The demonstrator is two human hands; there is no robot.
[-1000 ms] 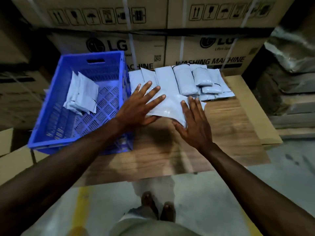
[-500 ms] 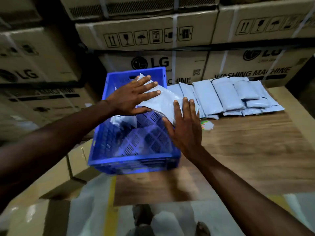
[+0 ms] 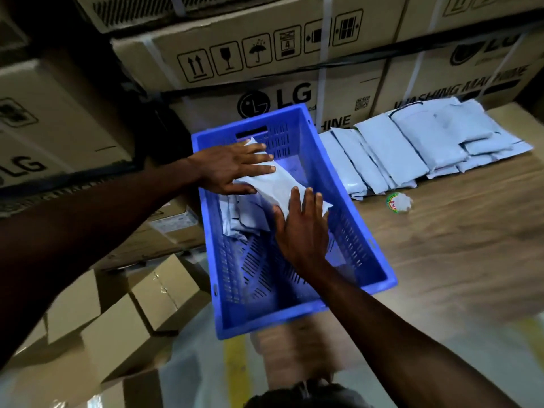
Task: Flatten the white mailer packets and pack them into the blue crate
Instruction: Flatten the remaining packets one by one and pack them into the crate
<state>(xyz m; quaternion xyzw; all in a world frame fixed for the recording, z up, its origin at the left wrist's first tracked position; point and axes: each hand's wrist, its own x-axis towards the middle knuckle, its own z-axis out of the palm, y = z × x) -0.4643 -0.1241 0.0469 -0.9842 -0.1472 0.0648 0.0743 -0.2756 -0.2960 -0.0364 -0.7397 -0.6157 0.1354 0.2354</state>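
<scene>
A white mailer packet [image 3: 278, 184] lies tilted inside the blue crate [image 3: 379, 269], on top of other white packets [image 3: 241, 214] at the crate's far left. My left hand [image 3: 228, 169] rests flat on the packet's far end with fingers straight. My right hand [image 3: 303, 228] presses flat on its near end, fingers spread. A row of more white mailer packets [image 3: 412, 145] lies on the wooden board to the right of the crate.
The crate sits on a wooden board [image 3: 456, 231]. A small round green and white object [image 3: 399, 203] lies on the board near the packet row. Large cardboard appliance boxes [image 3: 265, 54] stand behind. Smaller cartons [image 3: 123, 313] sit on the floor at left.
Both hands have carried the packet from the board leftward over the crate rim and lowered it inside, onto the packets lying there. The camera view has swung left.
</scene>
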